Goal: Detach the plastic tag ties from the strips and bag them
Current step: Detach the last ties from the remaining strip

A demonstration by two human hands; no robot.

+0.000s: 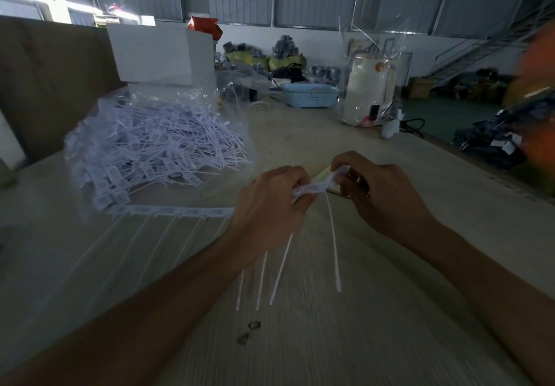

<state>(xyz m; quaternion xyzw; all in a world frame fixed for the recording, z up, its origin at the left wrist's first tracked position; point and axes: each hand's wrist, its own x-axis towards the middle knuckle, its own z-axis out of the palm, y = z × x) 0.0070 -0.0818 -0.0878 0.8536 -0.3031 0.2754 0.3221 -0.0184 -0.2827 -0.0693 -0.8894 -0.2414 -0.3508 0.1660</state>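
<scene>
From my feed I see a pale wooden table (300,340) with clutter along its far edge: a light blue perforated basket (310,94) at far centre, a tall clear plastic bag (369,79) standing upright to its right with white contents I cannot make out, a white box (159,52) at far left with a red packet (204,27) on top, and a brown cardboard panel (45,85) at the left edge. Beyond the table, dark bundles and yellow-green sacks sit on the floor, blurred. On the left half of the table lies a clear plastic sheet or opened bag (228,97) carrying a big loose pile of white tag ties (156,145), their tails fanned toward the right. At the pile's near edge a strip (171,212) of joined tags runs rightward into my left hand (270,205), with its thin tails trailing toward me across the wood; nothing lies between the pile and my hands. The left hand is curled round the bunched end of that strip, and several tails hang out below the fist. My right hand (378,193), just beside it and nearly touching, pinches a tag head (338,175) between thumb and fingers at the strip's free end, one long tail dropping from it. A yellowish flat piece (322,172) shows on the table behind the hands, mostly hidden.
</scene>
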